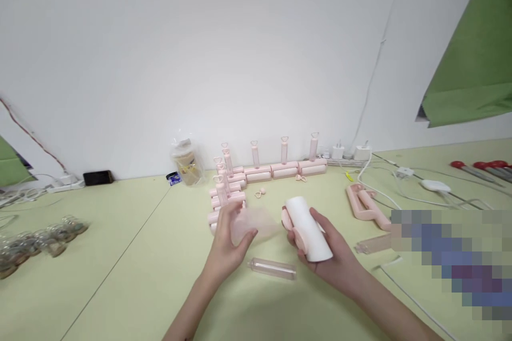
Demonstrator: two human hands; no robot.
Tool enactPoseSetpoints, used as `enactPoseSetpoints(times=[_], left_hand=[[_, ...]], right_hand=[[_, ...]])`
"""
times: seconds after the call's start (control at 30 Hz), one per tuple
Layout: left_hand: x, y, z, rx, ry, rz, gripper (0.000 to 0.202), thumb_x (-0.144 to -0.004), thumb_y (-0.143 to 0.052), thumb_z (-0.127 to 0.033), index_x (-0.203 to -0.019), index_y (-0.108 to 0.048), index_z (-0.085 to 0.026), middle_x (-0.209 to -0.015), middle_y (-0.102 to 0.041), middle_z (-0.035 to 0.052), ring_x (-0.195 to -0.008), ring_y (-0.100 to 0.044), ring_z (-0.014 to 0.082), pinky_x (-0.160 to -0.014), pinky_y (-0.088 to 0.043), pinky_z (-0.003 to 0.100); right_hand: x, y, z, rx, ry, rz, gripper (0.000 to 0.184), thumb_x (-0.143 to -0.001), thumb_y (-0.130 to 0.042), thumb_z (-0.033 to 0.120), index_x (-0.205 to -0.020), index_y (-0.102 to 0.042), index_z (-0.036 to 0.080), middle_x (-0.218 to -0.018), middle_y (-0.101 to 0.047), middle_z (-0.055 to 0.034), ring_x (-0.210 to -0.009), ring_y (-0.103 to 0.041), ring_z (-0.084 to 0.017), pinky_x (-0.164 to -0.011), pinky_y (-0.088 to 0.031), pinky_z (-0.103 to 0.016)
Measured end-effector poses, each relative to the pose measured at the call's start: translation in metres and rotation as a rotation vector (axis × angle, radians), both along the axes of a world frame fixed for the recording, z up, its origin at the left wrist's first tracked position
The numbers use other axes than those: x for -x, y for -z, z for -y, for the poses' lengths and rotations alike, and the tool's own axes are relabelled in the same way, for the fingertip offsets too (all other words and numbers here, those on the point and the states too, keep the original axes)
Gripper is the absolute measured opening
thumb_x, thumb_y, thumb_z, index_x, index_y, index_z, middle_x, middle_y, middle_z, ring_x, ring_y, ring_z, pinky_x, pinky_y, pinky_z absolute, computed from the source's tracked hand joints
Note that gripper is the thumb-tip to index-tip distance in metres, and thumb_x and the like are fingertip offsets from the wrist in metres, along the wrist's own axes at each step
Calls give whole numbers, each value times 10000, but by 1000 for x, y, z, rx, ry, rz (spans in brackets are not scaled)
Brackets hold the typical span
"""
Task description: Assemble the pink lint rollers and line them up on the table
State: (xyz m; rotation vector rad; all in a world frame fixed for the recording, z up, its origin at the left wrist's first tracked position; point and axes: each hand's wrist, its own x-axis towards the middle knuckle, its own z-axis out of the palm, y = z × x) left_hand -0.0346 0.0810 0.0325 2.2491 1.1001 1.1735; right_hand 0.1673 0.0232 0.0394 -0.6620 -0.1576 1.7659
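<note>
My right hand (328, 253) is wrapped round a white roll (306, 226) mounted on a pink roller frame, held just above the table. My left hand (228, 242) pinches a thin translucent pink cover (256, 224), held next to the roll's left end. A clear pink tube (274, 268) lies on the table between my two wrists. Behind my hands, assembled pink rollers (256, 170) with upright clear handles stand in an L-shaped row.
A pink roller frame (366, 205) and another clear tube (374, 244) lie to the right, near white cables and chargers (352, 153). A clear jar (187, 162) stands by the wall. Small glass bottles (44, 240) cluster at the far left. Red-tipped tools (484, 169) lie far right.
</note>
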Motion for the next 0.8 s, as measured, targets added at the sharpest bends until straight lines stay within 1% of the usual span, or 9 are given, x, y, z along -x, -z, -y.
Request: enactPoseSetpoints(times=[0.07, 0.13, 0.23, 0.33, 0.43, 0.53, 0.6, 0.7, 0.8], left_hand=[[0, 14, -3, 180, 70, 26, 390, -822, -517, -299, -1170, -351, -246, -1198, -452, 79, -1128, -453, 223, -945, -385, 378], [0, 24, -4, 285, 145, -22, 349, -809, -530, -303, -1133, -412, -248, -1192, -463, 64, -1147, -430, 224, -966, -364, 379], [1, 29, -4, 352, 162, -144, 347, -765, -573, -279, -1098, -482, -257, -1164, -488, 48, -1175, -385, 249, -983, -338, 407], [2, 29, -2, 362, 131, -195, 448, -753, -577, -276, -1179, -444, -246, -1205, -468, 66, -1194, -356, 261, -990, -325, 426], [0, 23, 3, 328, 100, -133, 472, -793, -540, -379, -1224, -408, -236, -1303, -398, 77, -1248, -282, 259, -1026, -271, 435], [-9, 11, 11, 362, 147, -17, 417, -837, -457, -449, -1200, -439, -244, -1278, -431, 70, -1238, -301, 246, -1034, -253, 427], [-16, 1, 17, 519, 230, 72, 419, -833, -444, -483, -1166, -477, -232, -1177, -511, 73, -1155, -405, 249, -977, -328, 412], [-27, -9, 23, 874, 363, 237, 456, -784, -514, -511, -1104, -530, -186, -932, -601, 54, -877, -559, 213, -754, -454, 321], [-30, -14, 25, 1004, 411, 464, 465, -700, -644, -466, -1040, -570, -158, -776, -593, 17, -669, -549, 139, -592, -428, 225]], right_hand=[[-4, -4, 0, -36, 24, 31, 330, -795, -587, 369, -1072, -573, 191, -776, -666, -37, -650, -644, -158, -463, -506, -223], [-4, -5, 0, -62, 20, 48, 332, -795, -583, 376, -1071, -582, 191, -770, -663, -37, -662, -638, -159, -482, -504, -225], [-1, -3, 2, -86, -24, 69, 336, -800, -566, 389, -1057, -592, 174, -770, -661, -44, -659, -624, -163, -476, -488, -233], [5, -1, 5, -82, -80, 81, 344, -812, -526, 391, -1028, -604, 134, -749, -653, -61, -655, -609, -171, -480, -476, -248], [11, 3, 8, -82, -158, 40, 345, -815, -495, 391, -970, -626, 112, -739, -647, -78, -687, -608, -183, -519, -472, -260], [20, 8, 13, -110, -269, -10, 307, -829, -496, 382, -914, -644, 127, -738, -647, -69, -707, -615, -184, -548, -461, -261], [28, 13, 18, -130, -345, -33, 298, -852, -480, 377, -909, -646, 135, -744, -645, -61, -714, -613, -178, -561, -454, -265], [39, 19, 26, -117, -399, -66, 422, -863, -425, 470, -879, -648, 112, -733, -629, -68, -716, -596, -180, -572, -452, -283], [48, 21, 31, -38, -436, -105, 533, -821, -402, 579, -818, -643, 103, -673, -588, -49, -680, -574, -169, -526, -432, -259]])
